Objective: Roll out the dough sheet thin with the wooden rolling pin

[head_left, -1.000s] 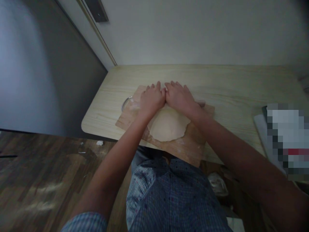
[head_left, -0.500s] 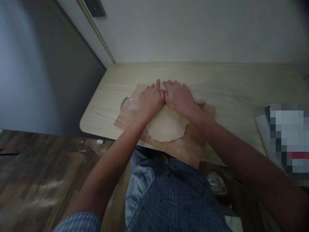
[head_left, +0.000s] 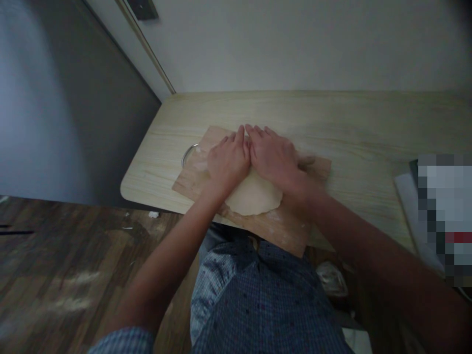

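My left hand [head_left: 229,160] and my right hand [head_left: 275,153] lie side by side, palms down, with their thumbs close together. Fingers point forward and are mostly stretched out, not wrapped round anything. Beneath the palms is a rolling pin, largely hidden; one rounded end [head_left: 307,160] shows beyond the right hand. A thin, pale sheet of dough [head_left: 254,195] with an uneven edge spreads under the hands towards my body. It rests on a wooden board [head_left: 285,228], dusted with flour in places, with a metal ring handle [head_left: 187,153] at its left corner.
The board lies on a light wooden table [head_left: 368,137] and overhangs its front edge. A wall [head_left: 295,44] stands behind, and a grey panel [head_left: 110,123] is at the left. At the right, a pale flat item [head_left: 416,211] lies beside a blurred-out object.
Both hands have shifted slightly towards my body, and the rolling pin has come with them over the dough. The view has also moved a little.
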Demonstrator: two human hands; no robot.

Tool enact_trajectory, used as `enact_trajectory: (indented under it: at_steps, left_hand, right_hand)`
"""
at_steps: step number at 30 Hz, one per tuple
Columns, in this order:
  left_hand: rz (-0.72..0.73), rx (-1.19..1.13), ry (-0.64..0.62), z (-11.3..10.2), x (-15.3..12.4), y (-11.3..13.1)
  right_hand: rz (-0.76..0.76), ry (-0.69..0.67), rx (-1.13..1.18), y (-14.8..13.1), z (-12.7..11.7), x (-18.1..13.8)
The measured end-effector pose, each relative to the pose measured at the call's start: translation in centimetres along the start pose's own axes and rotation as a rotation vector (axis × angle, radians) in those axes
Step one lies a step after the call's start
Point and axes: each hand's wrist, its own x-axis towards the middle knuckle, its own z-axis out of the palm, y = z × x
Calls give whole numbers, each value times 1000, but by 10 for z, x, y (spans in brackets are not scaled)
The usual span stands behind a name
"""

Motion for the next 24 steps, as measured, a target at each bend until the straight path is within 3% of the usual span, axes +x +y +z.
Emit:
enact_trajectory:
  at_steps: [3, 5, 9, 12, 20, 24]
  left_hand:
    - [-11, 31, -30, -1, 31, -5]
    - [0, 47, -36, -2, 35, -6]
    - [69, 62, 0, -2, -1, -1]
    - [44, 69, 42, -2, -20, 1]
    - [-20, 88, -57, -1, 45, -7]
    - [49, 85, -9, -2, 11, -1]
  right_hand:
    - [52, -83, 37, 9, 0, 29]
    - [76, -101, 45, 10, 0, 32]
    - [-9, -46, -3, 1, 1, 1]
    - [-23, -3, 2, -5, 0, -16]
    - [87, -129, 45, 13, 1, 41]
    - [-11, -66, -21, 5, 0, 12]
